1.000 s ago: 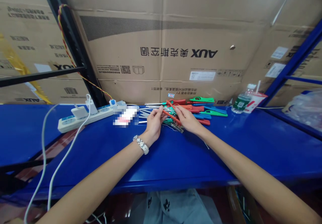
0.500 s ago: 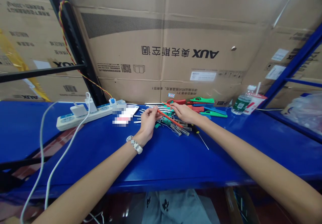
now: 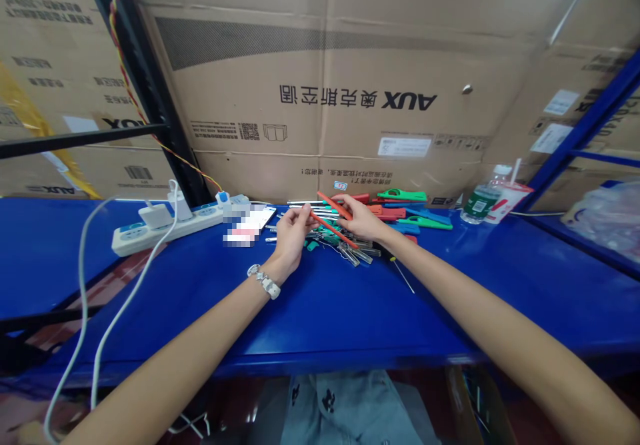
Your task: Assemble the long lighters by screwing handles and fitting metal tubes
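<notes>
My left hand (image 3: 293, 235) pinches the end of an orange-red lighter handle half (image 3: 336, 230), which slants down to the right over the pile. In my right hand (image 3: 361, 220) is a second orange-red lighter handle half (image 3: 334, 204), its narrow end pointing up and left. The two pieces are apart. Beneath and around the hands lie lighter parts: metal tubes (image 3: 305, 203), clear fuel tanks (image 3: 361, 257) and small green pieces (image 3: 313, 246). Green lighter casings (image 3: 401, 194), red casings (image 3: 390, 212) and blue casings (image 3: 434, 216) are heaped behind my right hand.
A screwdriver (image 3: 403, 276) lies right of the pile on the blue table (image 3: 330, 318). Left are a phone (image 3: 268, 216) and a power strip (image 3: 200, 222) with white cables. A water bottle (image 3: 481, 198) and a cup (image 3: 509, 204) stand right. Large cartons (image 3: 240, 92) rise behind.
My right hand has turned and drawn its orange-red piece slightly upright, so more of it shows. My left hand has shifted slightly left and up, still holding its piece.
</notes>
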